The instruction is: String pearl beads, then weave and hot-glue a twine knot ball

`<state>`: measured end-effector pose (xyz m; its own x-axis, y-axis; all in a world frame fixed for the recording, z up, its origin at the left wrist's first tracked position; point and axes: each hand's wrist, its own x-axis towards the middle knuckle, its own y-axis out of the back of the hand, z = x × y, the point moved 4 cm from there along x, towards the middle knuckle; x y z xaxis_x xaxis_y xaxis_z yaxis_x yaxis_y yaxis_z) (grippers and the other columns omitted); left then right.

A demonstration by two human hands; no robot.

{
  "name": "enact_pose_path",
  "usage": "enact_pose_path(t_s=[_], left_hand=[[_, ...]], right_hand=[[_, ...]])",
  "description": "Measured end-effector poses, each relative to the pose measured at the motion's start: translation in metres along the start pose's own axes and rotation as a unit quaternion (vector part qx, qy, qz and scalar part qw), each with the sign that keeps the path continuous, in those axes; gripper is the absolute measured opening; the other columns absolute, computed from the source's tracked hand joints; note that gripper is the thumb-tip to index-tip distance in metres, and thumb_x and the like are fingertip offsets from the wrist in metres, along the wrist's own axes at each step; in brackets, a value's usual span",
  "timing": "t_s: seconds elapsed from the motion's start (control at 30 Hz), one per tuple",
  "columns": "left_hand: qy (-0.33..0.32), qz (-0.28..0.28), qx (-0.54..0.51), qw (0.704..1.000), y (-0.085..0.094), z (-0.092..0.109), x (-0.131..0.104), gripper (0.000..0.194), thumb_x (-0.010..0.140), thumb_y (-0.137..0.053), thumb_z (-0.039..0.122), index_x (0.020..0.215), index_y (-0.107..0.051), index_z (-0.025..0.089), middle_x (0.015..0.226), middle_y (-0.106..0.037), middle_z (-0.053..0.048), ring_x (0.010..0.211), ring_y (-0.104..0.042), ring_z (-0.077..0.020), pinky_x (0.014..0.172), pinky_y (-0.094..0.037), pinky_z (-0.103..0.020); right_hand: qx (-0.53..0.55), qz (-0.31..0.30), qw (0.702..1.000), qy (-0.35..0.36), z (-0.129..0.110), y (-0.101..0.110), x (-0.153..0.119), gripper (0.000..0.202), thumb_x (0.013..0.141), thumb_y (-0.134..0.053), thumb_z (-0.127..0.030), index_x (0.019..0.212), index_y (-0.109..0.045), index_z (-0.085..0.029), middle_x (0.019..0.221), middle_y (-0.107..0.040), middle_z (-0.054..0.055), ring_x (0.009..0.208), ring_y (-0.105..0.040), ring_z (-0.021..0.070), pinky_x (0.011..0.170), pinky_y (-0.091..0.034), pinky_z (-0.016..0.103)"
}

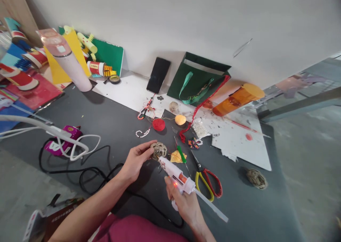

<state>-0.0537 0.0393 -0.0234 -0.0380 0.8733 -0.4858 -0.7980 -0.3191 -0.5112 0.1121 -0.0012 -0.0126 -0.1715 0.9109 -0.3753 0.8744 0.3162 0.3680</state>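
Observation:
My left hand (136,161) pinches a small coil of tan twine (160,149) between thumb and fingers, just above the grey table. In my right hand (181,199) is a white hot glue gun (174,172), its red light lit and a clear glue stick (213,206) jutting from the back. The gun's nozzle points at the twine coil; whether it touches cannot be made out. Beside the gun lie a yellow patterned piece (176,157), a green-handled awl (182,154) and scissors (207,183) with red and yellow handles.
A twine ball (256,179) lies right. Behind are a red ball (158,125), a yellow ball (180,120), a phone (158,75), a green paper bag (195,80) and an orange cylinder (237,100). At left stand a pink bottle (68,61) and a purple power block (64,141) with trailing cables.

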Motion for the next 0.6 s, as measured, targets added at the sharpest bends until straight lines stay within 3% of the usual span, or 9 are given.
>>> enact_pose_path(t_s=[0.43, 0.6], left_hand=[[-0.022, 0.015, 0.019, 0.999, 0.001, 0.005, -0.001, 0.045, 0.064, -0.081, 0.033, 0.104, -0.073, 0.015, 0.099, -0.075, -0.010, 0.084, -0.067, -0.0186, 0.079, -0.049, -0.027], [-0.023, 0.018, 0.010, 1.000, 0.003, 0.004, 0.001, 0.045, 0.063, -0.081, 0.033, 0.104, -0.073, 0.015, 0.099, -0.075, -0.010, 0.083, -0.068, -0.0189, 0.078, -0.050, -0.028]], right_hand=[[0.004, 0.027, 1.000, -0.012, -0.003, 0.005, -0.006, 0.057, 0.079, -0.048, -0.065, 0.044, -0.040, -0.022, 0.041, -0.040, -0.003, 0.041, -0.042, 0.0109, 0.049, -0.038, 0.025], [-0.008, 0.065, 0.998, -0.009, -0.004, 0.011, -0.009, 0.059, 0.079, -0.046, -0.069, 0.044, -0.042, -0.022, 0.042, -0.042, -0.002, 0.042, -0.042, 0.0119, 0.047, -0.037, 0.025]])
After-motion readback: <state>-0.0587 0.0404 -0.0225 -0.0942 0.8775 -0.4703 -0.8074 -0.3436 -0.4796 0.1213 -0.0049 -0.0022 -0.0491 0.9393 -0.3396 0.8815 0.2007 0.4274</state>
